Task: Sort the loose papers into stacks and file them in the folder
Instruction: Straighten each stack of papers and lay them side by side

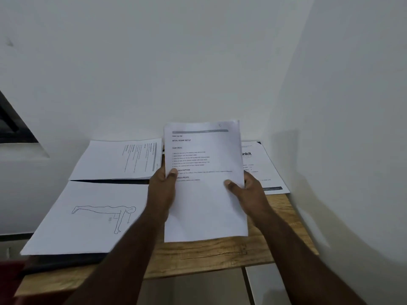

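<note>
I hold a stack of printed text sheets (204, 183) upright above the wooden table (215, 254). My left hand (161, 188) grips its left edge, thumb on the front. My right hand (247, 191) grips the right edge, thumb on the page. A sheet with a line drawing of a plank pose (88, 214) lies at the near left on a dark folder (66, 259). Behind it lies a pile of text pages (119, 160), turned sideways. A sheet with a printed logo (262, 168) lies at the far right, partly hidden by the held stack.
White walls close the table in at the back and on the right. A dark window frame (11, 119) sits at the far left. Pale floor tiles (259, 285) show below the table's front edge. A red cloth (8, 280) shows at the lower left corner.
</note>
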